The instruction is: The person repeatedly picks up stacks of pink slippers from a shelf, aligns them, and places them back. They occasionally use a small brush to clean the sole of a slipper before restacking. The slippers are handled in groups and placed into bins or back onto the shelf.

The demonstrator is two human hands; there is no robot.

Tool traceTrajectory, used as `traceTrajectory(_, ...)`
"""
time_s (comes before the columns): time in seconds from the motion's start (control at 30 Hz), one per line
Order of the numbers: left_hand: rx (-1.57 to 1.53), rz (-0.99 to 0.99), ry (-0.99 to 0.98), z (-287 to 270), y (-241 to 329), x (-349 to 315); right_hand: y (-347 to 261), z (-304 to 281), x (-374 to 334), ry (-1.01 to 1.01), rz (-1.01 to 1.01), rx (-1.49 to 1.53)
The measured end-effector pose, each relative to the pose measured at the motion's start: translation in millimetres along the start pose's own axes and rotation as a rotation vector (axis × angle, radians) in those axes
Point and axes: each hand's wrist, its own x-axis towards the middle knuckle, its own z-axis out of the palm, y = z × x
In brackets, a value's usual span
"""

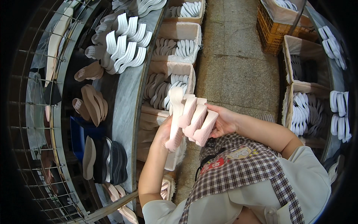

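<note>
Some fingers of the left hand (164,130) and right hand (225,120) are clamping pink soles (194,116); others are hiding. This bunch is hanging before the apron (223,181), not yet put down; white soles (129,56) are already lying stacked on the shelf (128,93).

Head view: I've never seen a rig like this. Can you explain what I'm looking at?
There is no machine here, just a person's bare hands. A wide fisheye camera on the person's head looks down, so straight edges bend near the rim and the person's checked apron shows below.

The left hand and right hand together hold pale pink soles, apparently shoe soles, above an aisle floor.

On the grey bench at picture left lie white soles. Beside it, cloth-lined crates hold grey and white soles; more crates stand across the aisle.
</note>
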Motion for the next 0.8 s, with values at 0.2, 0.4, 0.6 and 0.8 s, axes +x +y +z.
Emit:
traceTrajectory(0.2, 0.067, -0.073, 0.071, 0.3, 3.0, -2.8, 3.5, -8.1, 2.1, -0.075, -0.009, 0.061)
traceTrajectory(0.4, 0.114, -0.089, 0.002, -6.2, 6.2, -1.5, 4.6, -2.7, -0.7, -0.077, -0.021, 0.133)
traceTrajectory(0.6, 0.029, -0.09, -0.105, -12.0, 5.6, 2.4, 4.0, 11.3, -8.2, 0.043, -0.034, 0.207)
traceTrajectory(0.8, 0.038, -0.085, -0.029, -4.6, 7.4, -0.9, 2.3, 2.8, -10.1, -0.073, -0.056, 0.093)
